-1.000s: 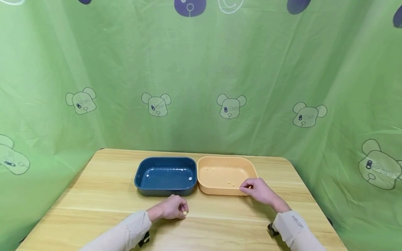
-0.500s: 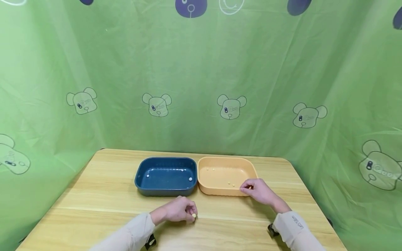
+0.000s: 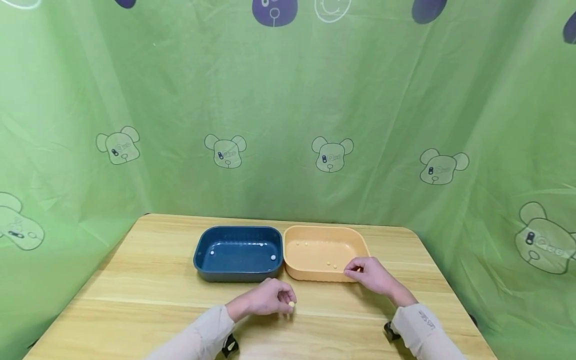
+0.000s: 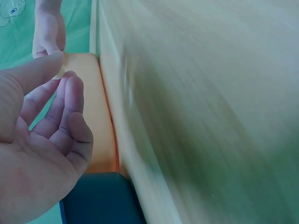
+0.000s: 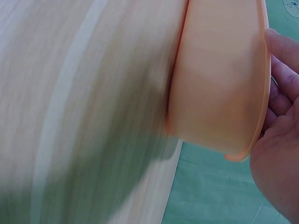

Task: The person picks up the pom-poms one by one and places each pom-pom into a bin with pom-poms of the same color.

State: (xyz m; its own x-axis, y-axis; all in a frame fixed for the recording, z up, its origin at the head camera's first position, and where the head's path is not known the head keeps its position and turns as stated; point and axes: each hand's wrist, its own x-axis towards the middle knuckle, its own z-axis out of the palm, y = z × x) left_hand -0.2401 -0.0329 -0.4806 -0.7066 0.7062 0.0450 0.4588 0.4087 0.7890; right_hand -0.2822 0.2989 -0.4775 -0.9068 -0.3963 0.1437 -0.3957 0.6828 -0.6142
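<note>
My left hand [image 3: 269, 297] is over the table in front of the trays, pinching a small pale yellow ball [image 3: 291, 304] between thumb and forefinger. In the left wrist view the ball [image 4: 60, 73] shows partly at the thumb tip, and the other fingers curl loosely below. At the orange tray [image 3: 310, 274], my right hand [image 3: 372, 275] grips the near right rim. The right wrist view shows that thumb on the tray's outer wall [image 5: 219, 79] side at the rim, with the fingers reaching behind it. Several small yellow balls [image 3: 328, 263] lie inside this tray.
A dark blue tray [image 3: 238, 276] stands close against the orange one on its left, with several small white balls [image 3: 273, 257] in it. Both sit toward the back of the wooden table [image 3: 135, 280]. A green curtain [image 3: 279, 195] hangs behind and at both sides.
My left hand has moved right with the yellow ball, from below the blue tray to in front of the orange tray's left end. The right hand stays on the orange rim.
</note>
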